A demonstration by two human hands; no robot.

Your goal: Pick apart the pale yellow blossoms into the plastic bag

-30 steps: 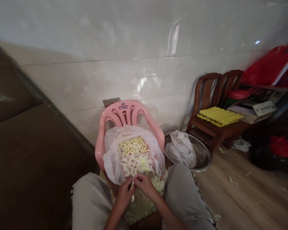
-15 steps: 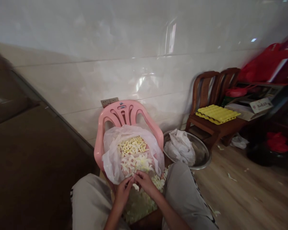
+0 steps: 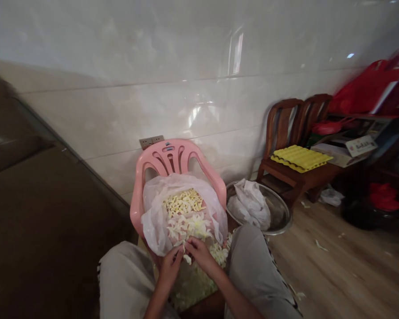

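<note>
My left hand [image 3: 171, 262] and my right hand [image 3: 198, 251] meet at the front edge of a pink plastic chair [image 3: 140, 195]. Both are closed, fingertips pinching a small pale flower [image 3: 187, 258] between them. Just beyond, a thin white plastic bag [image 3: 153, 221] lies spread open on the chair seat. Inside it, small yellowish pieces [image 3: 184, 202] form a pile at the back, and larger white flowers [image 3: 189, 226] lie nearer to me. More pale petals [image 3: 220, 253] are heaped below, between my knees, partly hidden by my arms.
Right of the chair, a metal basin [image 3: 279, 226] holds a crumpled white bag [image 3: 249, 206]. Yellow egg trays [image 3: 301, 158] rest on a wooden chair [image 3: 286, 175]. A dark brown panel [image 3: 53, 212] stands at left. Scattered petals [image 3: 321, 245] lie on the wooden floor.
Both hands stay nearly in place, still pinching at the flower. The fingertips have shifted very slightly, and a bit more of the pale piece shows between them.
</note>
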